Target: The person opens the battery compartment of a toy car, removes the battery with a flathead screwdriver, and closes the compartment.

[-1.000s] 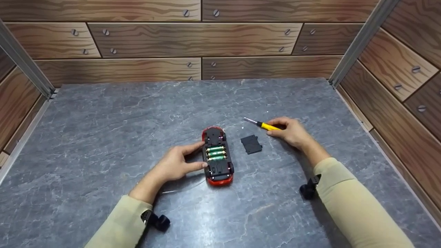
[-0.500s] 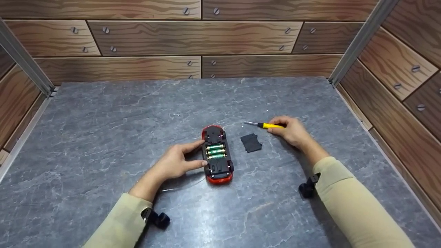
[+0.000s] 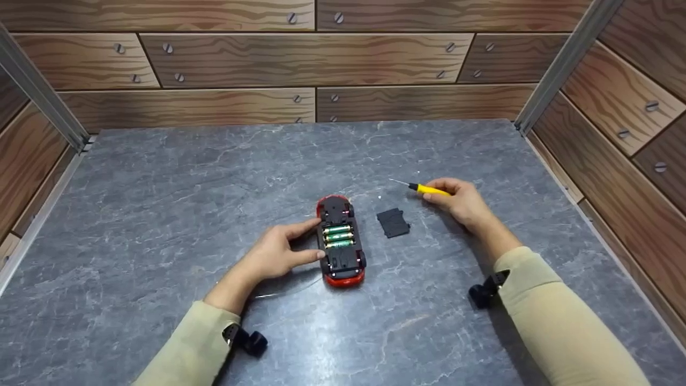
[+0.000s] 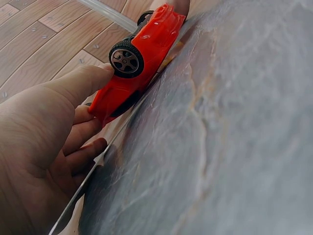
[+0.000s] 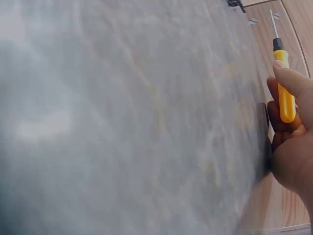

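Observation:
A red toy car (image 3: 343, 262) lies upside down on the grey table, its battery compartment uncovered with three green batteries (image 3: 338, 236) inside. Along the car's left side, my left hand (image 3: 278, 249) rests its thumb and index finger against the edge. The left wrist view shows the thumb by a wheel (image 4: 126, 58) and other fingers low beside the red body. My right hand (image 3: 463, 203) pinches a yellow-handled screwdriver (image 3: 433, 190) above the table, its shaft pointing left. Between car and right hand lies a black battery cover (image 3: 394, 223), touched by neither hand.
Two tiny bright specks, perhaps screws, lie on the tabletop (image 3: 214, 177): one speck (image 3: 379, 197) beyond the cover, another speck (image 3: 418, 172) farther back. Wood-patterned walls (image 3: 311, 59) enclose the back and sides, with metal posts (image 3: 557, 64) at the corners.
The screwdriver has swung and shifted slightly right and away with my right hand, its tip now farther from the nearer speck. My left hand, the car and the cover stay in place.

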The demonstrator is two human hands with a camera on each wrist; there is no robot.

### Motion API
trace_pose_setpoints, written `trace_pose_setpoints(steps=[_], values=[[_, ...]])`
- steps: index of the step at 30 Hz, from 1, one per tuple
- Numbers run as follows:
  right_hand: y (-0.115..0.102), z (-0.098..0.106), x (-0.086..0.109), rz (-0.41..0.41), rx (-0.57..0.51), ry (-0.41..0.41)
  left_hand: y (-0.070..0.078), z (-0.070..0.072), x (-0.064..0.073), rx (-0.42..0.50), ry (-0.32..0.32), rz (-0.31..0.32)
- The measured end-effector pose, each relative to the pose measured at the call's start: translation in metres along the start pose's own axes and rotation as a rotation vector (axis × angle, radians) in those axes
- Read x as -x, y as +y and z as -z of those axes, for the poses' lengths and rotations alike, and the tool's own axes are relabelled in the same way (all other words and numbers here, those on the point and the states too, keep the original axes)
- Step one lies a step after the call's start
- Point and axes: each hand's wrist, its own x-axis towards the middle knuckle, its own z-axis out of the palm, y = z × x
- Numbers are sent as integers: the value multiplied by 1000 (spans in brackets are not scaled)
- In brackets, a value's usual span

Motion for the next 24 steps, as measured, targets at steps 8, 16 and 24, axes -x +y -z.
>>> trace_pose_setpoints(steps=[8, 16, 24], values=[[-10, 7, 2, 51, -120, 108, -1, -1, -1, 5, 5, -6], [-38, -3, 15, 75, -415, 112, 1, 0, 0, 9, 0, 10], [-63, -23, 31, 154, -591, 41, 0, 0, -1, -1, 7, 9]])
